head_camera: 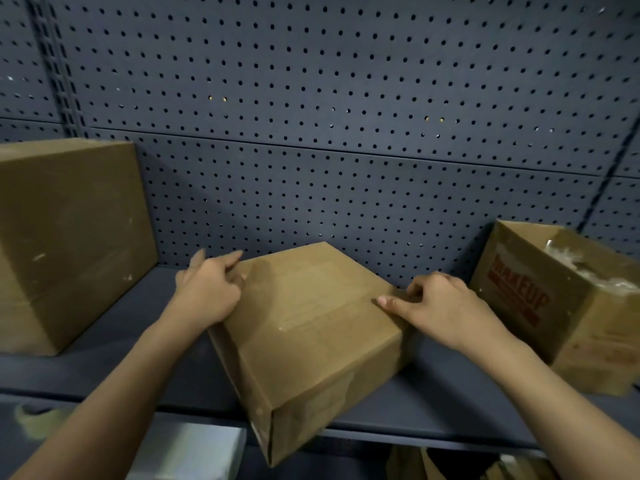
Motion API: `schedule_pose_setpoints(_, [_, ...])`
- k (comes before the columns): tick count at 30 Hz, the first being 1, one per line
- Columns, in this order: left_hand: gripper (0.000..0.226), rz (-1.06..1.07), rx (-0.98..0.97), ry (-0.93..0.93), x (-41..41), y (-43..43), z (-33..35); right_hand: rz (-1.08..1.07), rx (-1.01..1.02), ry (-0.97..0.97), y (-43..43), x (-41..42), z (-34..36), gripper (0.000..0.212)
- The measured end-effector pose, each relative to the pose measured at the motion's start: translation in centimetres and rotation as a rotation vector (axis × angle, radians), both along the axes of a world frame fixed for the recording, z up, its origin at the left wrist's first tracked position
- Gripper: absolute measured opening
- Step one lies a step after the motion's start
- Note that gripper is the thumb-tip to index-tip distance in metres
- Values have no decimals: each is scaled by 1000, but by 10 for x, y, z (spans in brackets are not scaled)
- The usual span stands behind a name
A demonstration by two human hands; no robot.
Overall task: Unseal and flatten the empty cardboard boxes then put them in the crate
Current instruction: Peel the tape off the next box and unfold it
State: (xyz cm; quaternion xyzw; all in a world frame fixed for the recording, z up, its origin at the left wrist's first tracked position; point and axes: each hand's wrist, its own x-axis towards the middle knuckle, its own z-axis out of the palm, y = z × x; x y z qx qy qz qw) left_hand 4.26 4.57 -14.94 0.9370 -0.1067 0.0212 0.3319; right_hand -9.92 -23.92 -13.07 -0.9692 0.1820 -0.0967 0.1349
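Nearest, under the front lip of the dark shelf (121, 362), a pale blurred object (197, 452) sits at the lower left and some brown cardboard pieces (408, 462) show at the lower right, too dim to tell apart; above them two bare forearms reach in from the bottom corners toward the middle box (311, 327), a closed plain brown carton that rests on the shelf turned at an angle, its near corner jutting out past the shelf's front edge; the left hand (207, 289) grasps the box's far left top edge, its fingers bent over that edge and one finger pointing toward the back; the right hand (440, 306) holds the right top edge, its forefinger lying straight on the top face while the other fingers curl at the far right corner; farther back on the left stands a larger closed box (69, 244), well apart from the middle one; on the right a tilted box (554, 306) with red lettering and torn clear tape on top sits near the right hand; behind everything rises the dark pegboard wall (346, 98).
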Motion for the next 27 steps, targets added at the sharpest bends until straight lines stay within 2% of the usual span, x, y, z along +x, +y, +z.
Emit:
schedule_pose_setpoints(3, [70, 48, -95, 70, -25, 1, 4, 67, 164, -86, -13, 17, 0, 65])
schedule_pose_setpoints(5, [79, 35, -110, 101, -52, 1, 8, 123, 264, -95, -17, 30, 3, 59])
schedule_pose_setpoints(11, [98, -50, -196, 197, -90, -5, -1, 271, 426, 81, -13, 54, 5, 44])
schedule_pose_setpoints(16, [89, -127, -202, 183, -68, -5, -8, 265, 401, 69, -18, 44, 1, 53])
schedule_pose_setpoints(20, [83, -239, -227, 267, -41, 2, -2, 205, 423, 14, -21, 28, -6, 60])
schedule_pose_setpoints(23, [75, -278, -83, 300, -23, -1, 10, 170, 390, -41, -18, 22, -16, 64])
schedule_pose_setpoints(27, [59, -215, 149, 157, -13, -15, 17, 145, 612, -169, -6, 13, -26, 54])
